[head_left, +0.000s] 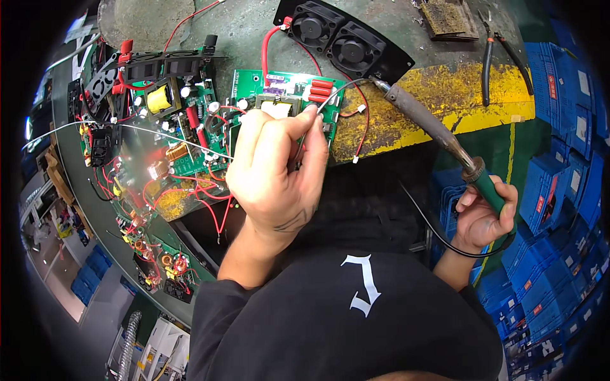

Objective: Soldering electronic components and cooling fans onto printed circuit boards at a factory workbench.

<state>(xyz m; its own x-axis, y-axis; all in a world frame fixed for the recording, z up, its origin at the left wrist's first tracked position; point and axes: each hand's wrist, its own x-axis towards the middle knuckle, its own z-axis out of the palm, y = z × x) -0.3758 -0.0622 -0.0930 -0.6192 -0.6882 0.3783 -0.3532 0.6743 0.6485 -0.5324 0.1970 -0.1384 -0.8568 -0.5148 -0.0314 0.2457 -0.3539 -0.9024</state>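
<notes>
My left hand (pixel 279 162) is closed in a pinch over a green circuit board (pixel 244 82), hiding much of it. Between its fingers runs a thin silver solder wire (pixel 170 136); the wire trails off to the left, and its other end curves up to the tip of a soldering iron. My right hand (pixel 484 219) grips the green handle of that soldering iron (pixel 438 130), whose grey barrel slants up and left. Its tip lies by the lower edge of a black panel with two fans (pixel 356 52). A thick red wire (pixel 265 54) runs from this panel to the board.
Other boards with fans (pixel 166 66) and loose red wires crowd the bench at left. Pliers (pixel 488 66) and a tray with a worn sponge-like pad (pixel 448 19) lie at the far right. The bench edge (pixel 413 101) is yellow. Blue crates (pixel 546 209) are stacked on the right.
</notes>
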